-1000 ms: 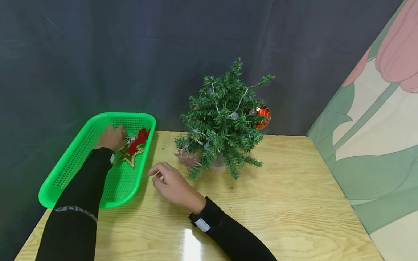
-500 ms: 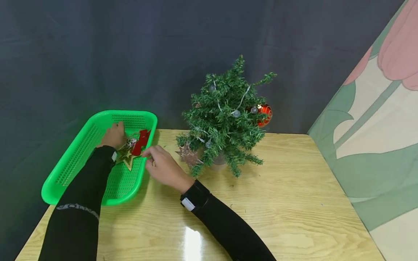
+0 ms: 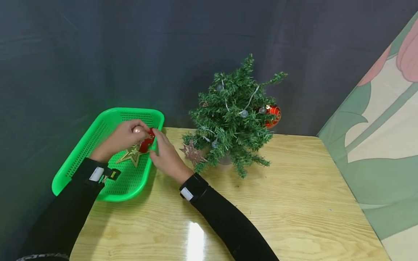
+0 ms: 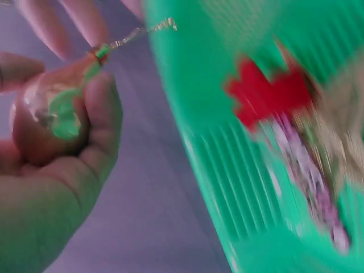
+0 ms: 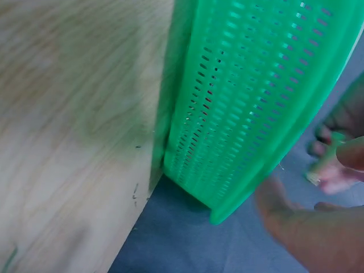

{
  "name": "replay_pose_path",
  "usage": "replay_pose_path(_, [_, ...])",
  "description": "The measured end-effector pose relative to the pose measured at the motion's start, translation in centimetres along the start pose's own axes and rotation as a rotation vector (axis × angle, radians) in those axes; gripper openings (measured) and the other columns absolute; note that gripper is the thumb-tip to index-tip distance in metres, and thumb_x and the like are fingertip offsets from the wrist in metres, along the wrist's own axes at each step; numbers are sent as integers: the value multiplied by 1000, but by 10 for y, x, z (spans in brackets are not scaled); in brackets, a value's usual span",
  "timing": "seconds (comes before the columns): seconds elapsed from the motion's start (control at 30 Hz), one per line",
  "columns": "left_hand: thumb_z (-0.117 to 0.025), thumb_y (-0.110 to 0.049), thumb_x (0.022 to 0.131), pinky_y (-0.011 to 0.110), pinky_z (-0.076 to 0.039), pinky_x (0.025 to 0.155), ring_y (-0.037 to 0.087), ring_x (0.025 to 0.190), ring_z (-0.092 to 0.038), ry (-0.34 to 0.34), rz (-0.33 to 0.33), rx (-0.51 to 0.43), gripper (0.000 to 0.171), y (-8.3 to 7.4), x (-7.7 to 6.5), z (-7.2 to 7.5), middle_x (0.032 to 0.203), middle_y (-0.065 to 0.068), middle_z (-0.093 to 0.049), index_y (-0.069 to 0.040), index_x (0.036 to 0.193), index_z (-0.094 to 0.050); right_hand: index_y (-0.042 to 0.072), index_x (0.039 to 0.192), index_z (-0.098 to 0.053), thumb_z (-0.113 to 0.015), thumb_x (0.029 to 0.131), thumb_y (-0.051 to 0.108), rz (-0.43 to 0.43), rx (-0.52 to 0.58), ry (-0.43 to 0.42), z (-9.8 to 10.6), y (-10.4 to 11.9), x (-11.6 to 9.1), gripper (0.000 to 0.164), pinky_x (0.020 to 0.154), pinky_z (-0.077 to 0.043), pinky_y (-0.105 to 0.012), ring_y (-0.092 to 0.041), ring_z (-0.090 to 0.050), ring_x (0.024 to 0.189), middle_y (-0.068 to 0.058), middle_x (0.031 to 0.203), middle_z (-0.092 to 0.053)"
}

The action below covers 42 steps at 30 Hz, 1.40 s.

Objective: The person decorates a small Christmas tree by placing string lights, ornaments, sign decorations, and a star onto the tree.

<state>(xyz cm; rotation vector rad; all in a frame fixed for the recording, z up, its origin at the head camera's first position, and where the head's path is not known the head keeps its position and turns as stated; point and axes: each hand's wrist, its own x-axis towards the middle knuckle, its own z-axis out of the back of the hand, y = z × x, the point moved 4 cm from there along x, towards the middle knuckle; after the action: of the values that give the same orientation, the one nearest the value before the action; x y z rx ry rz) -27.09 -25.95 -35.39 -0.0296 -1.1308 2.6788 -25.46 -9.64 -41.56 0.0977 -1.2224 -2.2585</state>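
In the head view my left hand [image 3: 121, 140] is raised over the green basket [image 3: 77, 149] and grips a shiny rose-gold bauble [image 3: 138, 129]. Up close in the left wrist view, the thumb and fingers curl round this bauble [image 4: 34, 128], and a thin gold cord [image 4: 133, 37] trails from its top. My right hand [image 3: 167, 159] is at the basket's right rim, fingers extended toward the left hand, with nothing visible in its grasp. Below the hands in the basket lie a gold star [image 3: 133, 155] and a red ornament [image 3: 145, 146], partly covered by the fingers.
Right of the basket stands a small artificial Christmas tree [image 3: 233, 119] with string lights. A glittery pink star [image 3: 192, 153] hangs low on its left, a red bauble [image 3: 273, 116] on its right. Behind the wooden table [image 3: 294, 203] hangs a dark cloth [image 3: 183, 43].
My left hand has come up from inside the basket, moving right with the bauble in its grip. My right hand has moved left and up to the basket's rim, close to the left hand.
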Motion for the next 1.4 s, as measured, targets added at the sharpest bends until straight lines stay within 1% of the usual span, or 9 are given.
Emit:
replay_pose_path(0.1, [-56,-22,102,33,-55,73,26,95,-69,38,-11,-158,26,-15,-13,-9,116,12,-72,-9,120,-68,20,165,-23,-51,110,24,5,20,-28,3,2,-3,62,97,-52,-32,-17,-54,135,0,164,-37])
replay_pose_path(0.23, [-60,-19,102,33,-59,73,23,92,-70,37,-28,-275,21,-27,-28,-17,112,15,-70,-5,117,-64,16,149,-51,-51,110,24,-13,201,-75,9,-2,-17,39,74,-54,-26,-22,-69,100,-5,121,-69])
replay_pose_path(0.4, [-71,-17,97,32,-57,62,24,79,-67,-17,-62,-312,19,-37,-40,-25,101,16,-66,-5,109,-64,2,138,-59,-56,107,12,-26,586,-94,18,-7,-39,32,79,-59,-29,-32,-71,91,-18,105,-70])
replay_pose_path(0.6, [-74,-13,96,33,-56,59,23,76,-65,-22,-147,-335,18,-49,-51,-44,104,14,-65,-7,111,-68,-5,142,-52,-52,108,8,-31,834,-144,36,0,-69,37,81,-56,-23,-10,-65,83,-26,115,-64])
replay_pose_path(0.73, [-73,-10,96,32,-58,62,19,78,-67,6,-224,-342,19,-58,-61,-61,110,15,-68,-7,115,-70,-5,123,-65,-56,105,5,20,706,-251,54,4,-89,22,72,-54,-21,-8,-63,76,-14,94,-65])
replay_pose_path(0.83, [-73,-9,97,31,-60,65,19,83,-69,43,-279,-342,21,-67,-70,-74,114,13,-70,-8,118,-71,-3,111,-69,-59,103,4,73,553,-290,67,11,-103,15,66,-52,-21,-8,-62,71,-17,83,-65])
replay_pose_path(1.13, [-70,-7,98,34,-55,82,16,91,-65,143,-443,-397,21,-107,-78,-101,109,0,-72,-18,116,-71,-6,102,-67,-62,102,3,193,505,-309,107,32,-131,10,62,-56,-23,-8,-62,66,-19,87,-65])
replay_pose_path(1.27, [-69,-8,99,43,-52,102,18,108,-68,118,-461,-441,14,-123,-79,-108,111,1,-74,-14,112,-72,2,99,-73,-66,100,5,259,344,-357,121,40,-141,8,55,-50,-25,-10,-58,62,-11,84,-70])
replay_pose_path(1.4, [-65,-7,102,35,-55,97,17,104,-68,67,-465,-516,10,-136,-80,-114,107,4,-72,-7,109,-71,4,97,-76,-68,98,3,300,298,-417,130,45,-148,8,51,-44,-23,-9,-54,59,-9,81,-72])
